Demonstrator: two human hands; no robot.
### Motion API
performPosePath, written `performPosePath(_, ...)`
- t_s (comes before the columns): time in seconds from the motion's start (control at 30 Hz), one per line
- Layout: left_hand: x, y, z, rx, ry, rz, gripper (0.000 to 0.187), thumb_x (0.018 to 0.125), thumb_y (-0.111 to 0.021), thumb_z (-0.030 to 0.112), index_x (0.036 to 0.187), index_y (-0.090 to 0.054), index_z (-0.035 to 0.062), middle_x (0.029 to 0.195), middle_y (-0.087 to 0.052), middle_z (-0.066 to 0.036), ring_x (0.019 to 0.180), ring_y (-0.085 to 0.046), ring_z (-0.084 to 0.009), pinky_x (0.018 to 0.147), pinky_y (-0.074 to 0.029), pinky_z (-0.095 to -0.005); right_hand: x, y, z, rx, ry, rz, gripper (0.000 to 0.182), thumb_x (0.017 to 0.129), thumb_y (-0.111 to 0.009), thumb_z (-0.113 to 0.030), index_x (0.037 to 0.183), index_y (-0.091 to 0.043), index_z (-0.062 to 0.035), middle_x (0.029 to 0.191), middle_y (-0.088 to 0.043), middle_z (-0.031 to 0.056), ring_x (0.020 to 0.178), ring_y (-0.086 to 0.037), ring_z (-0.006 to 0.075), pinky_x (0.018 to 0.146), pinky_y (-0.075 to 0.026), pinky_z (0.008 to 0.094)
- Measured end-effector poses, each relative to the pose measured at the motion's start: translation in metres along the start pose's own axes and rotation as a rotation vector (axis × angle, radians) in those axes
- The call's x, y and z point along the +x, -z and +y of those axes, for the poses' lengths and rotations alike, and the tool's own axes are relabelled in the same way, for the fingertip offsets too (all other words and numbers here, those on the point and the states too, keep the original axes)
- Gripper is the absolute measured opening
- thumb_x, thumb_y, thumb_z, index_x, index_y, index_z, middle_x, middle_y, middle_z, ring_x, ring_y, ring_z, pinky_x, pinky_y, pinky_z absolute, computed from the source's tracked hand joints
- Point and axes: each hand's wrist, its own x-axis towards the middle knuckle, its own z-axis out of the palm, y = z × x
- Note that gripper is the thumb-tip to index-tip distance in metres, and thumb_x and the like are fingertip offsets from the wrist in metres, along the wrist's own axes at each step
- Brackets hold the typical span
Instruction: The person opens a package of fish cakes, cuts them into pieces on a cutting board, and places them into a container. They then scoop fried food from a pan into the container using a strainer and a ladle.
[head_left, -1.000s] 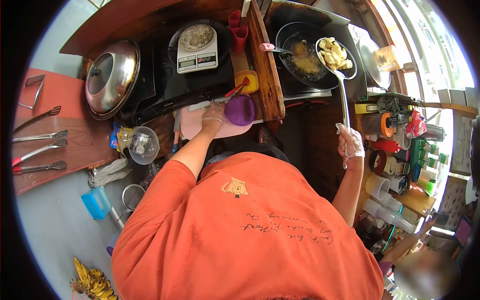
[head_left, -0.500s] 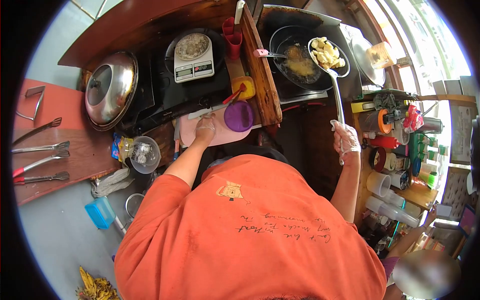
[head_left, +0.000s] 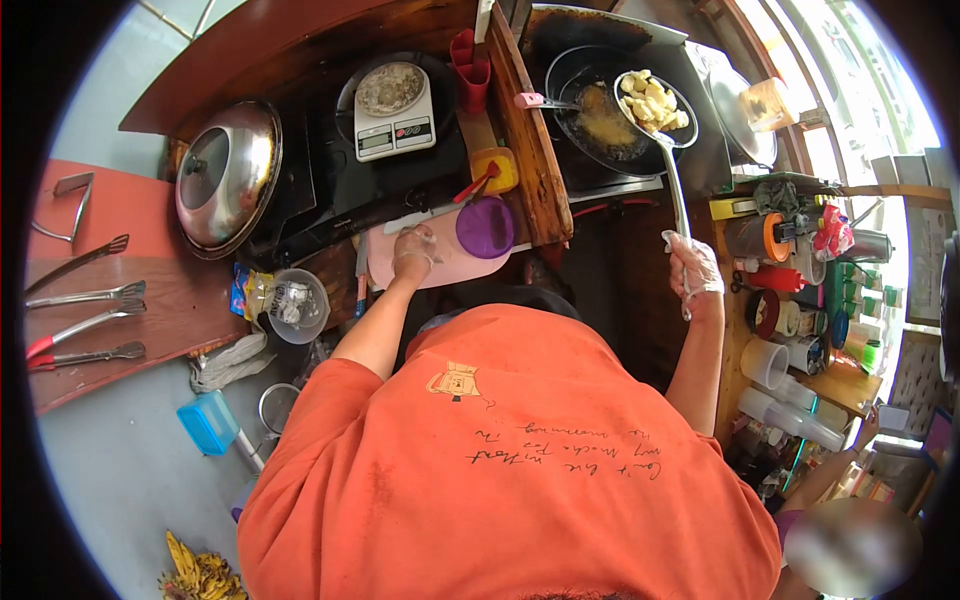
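My right hand (head_left: pixel 693 272), in a clear plastic glove, is closed round the long metal handle of a strainer ladle (head_left: pixel 673 175). Its round basket holds pale yellow food pieces (head_left: pixel 650 102) over the right rim of a black wok (head_left: pixel 572 140) with bubbling oil. A pink-handled utensil (head_left: pixel 545 102) rests across the wok's left side. On the pink cutting board (head_left: pixel 385 262) lies my left hand (head_left: pixel 415 248), also gloved, with its fingers curled in. Just above it is a knife (head_left: pixel 405 221); a purple bowl (head_left: pixel 485 227) stands to its right. Whether the left fingers hold anything is hidden.
A digital scale (head_left: pixel 395 125) sits on the black stove, left of a wooden partition (head_left: pixel 535 120). Further left are a domed lid (head_left: pixel 230 180) and several tongs (head_left: pixel 85 315). Shelves with containers (head_left: pixel 765 365) line the right, where another person's arm (head_left: pixel 825 475) shows.
The view has shifted slightly, moving the scene a little. The strainer with its food pieces stays over the wok's right rim, and my left hand stays on the board.
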Motion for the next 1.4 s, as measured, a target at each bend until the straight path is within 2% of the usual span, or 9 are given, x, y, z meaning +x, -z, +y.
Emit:
performPosePath(0.2,-0.003,0.015,-0.001,-0.724,0.473,0.001,0.021,0.077,-0.068,0.003,0.097,-0.067,0.0043,0.084,-0.067,-0.009,0.063,-0.065,-0.0177,0.059,-0.053,-0.0309,0.005,0.001,0.000,0.010,0.007,-0.019,0.027,0.090,-0.072,-0.030,0.079,-0.058,-0.0089,0.053,-0.046,-0.0039,0.037,-0.039,0.0069,0.034,-0.030,0.0228)
performPosePath(0.33,-0.003,0.039,0.009,-0.998,0.473,0.039,0.022,0.078,-0.068,0.005,0.099,-0.065,0.0021,0.085,-0.065,-0.007,0.056,-0.062,-0.0168,0.055,-0.054,-0.0294,0.010,0.004,0.001,0.002,0.009,-0.019,0.027,0.090,-0.071,-0.029,0.079,-0.058,-0.0090,0.053,-0.046,-0.0037,0.036,-0.039,0.0071,0.034,-0.030,0.0232)
performPosePath(0.73,0.078,0.146,0.251,-0.905,-0.160,-0.273,0.013,0.087,-0.067,0.005,0.099,-0.064,0.0028,0.088,-0.063,-0.001,0.072,-0.060,-0.0087,0.058,-0.057,-0.0258,-0.004,0.022,0.001,0.061,0.030,-0.009,0.023,0.089,-0.072,-0.026,0.079,-0.059,-0.0093,0.055,-0.048,-0.0038,0.039,-0.040,0.0059,0.035,-0.030,0.0230)
performPosePath(0.83,0.118,0.110,0.296,-0.573,-0.360,-0.347,0.017,0.083,-0.065,0.003,0.098,-0.067,0.0086,0.093,-0.068,-0.001,0.075,-0.064,-0.0109,0.058,-0.055,-0.0293,-0.009,0.028,0.002,0.096,0.021,0.012,0.022,0.088,-0.073,-0.024,0.078,-0.059,-0.0097,0.055,-0.048,-0.0042,0.039,-0.040,0.0055,0.034,-0.029,0.0227)
performPosePath(0.9,0.151,0.079,0.332,0.335,-0.546,-0.354,0.017,0.084,-0.064,0.008,0.100,-0.069,0.0123,0.101,-0.071,-0.002,0.084,-0.069,-0.0151,0.067,-0.057,-0.0332,-0.011,0.032,0.004,0.074,0.038,0.013,0.023,0.089,-0.071,-0.025,0.080,-0.059,-0.0081,0.054,-0.047,-0.0039,0.037,-0.040,0.0052,0.033,-0.030,0.0222)
performPosePath(1.03,0.210,-0.017,0.360,0.911,-0.829,-0.532,0.025,0.086,-0.066,0.029,0.108,-0.070,0.0174,0.115,-0.070,-0.007,0.102,-0.067,-0.0254,0.091,-0.054,-0.0343,-0.014,0.041,0.005,0.128,0.020,0.014,0.025,0.088,-0.073,-0.027,0.079,-0.058,-0.0082,0.054,-0.047,-0.0041,0.038,-0.040,0.0054,0.034,-0.030,0.0219)
performPosePath(1.23,0.220,-0.036,0.374,0.311,-0.589,-0.665,0.033,0.093,-0.057,0.019,0.124,-0.065,0.0225,0.126,-0.065,-0.009,0.116,-0.063,-0.0286,0.100,-0.050,-0.0354,-0.019,0.048,0.004,0.093,0.023,0.006,0.027,0.085,-0.076,-0.027,0.078,-0.058,-0.0083,0.054,-0.048,-0.0037,0.038,-0.041,0.0057,0.034,-0.031,0.0223)
performPosePath(1.27,0.199,-0.008,0.385,0.752,-0.787,-0.481,0.038,0.092,-0.054,0.015,0.128,-0.063,0.0233,0.128,-0.064,-0.011,0.116,-0.062,-0.0298,0.101,-0.050,-0.0370,-0.016,0.048,0.005,0.082,0.013,0.019,0.026,0.086,-0.076,-0.026,0.078,-0.058,-0.0081,0.054,-0.048,-0.0039,0.038,-0.040,0.0054,0.034,-0.031,0.0220)
performPosePath(1.4,0.173,0.055,0.379,0.660,-0.758,-0.367,0.040,0.095,-0.050,0.017,0.134,-0.059,0.0198,0.128,-0.062,-0.015,0.115,-0.061,-0.0324,0.100,-0.048,-0.0399,-0.013,0.045,0.004,0.059,-0.033,0.018,0.023,0.088,-0.072,-0.024,0.079,-0.058,-0.0084,0.054,-0.046,-0.0050,0.038,-0.039,0.0043,0.034,-0.030,0.0213)
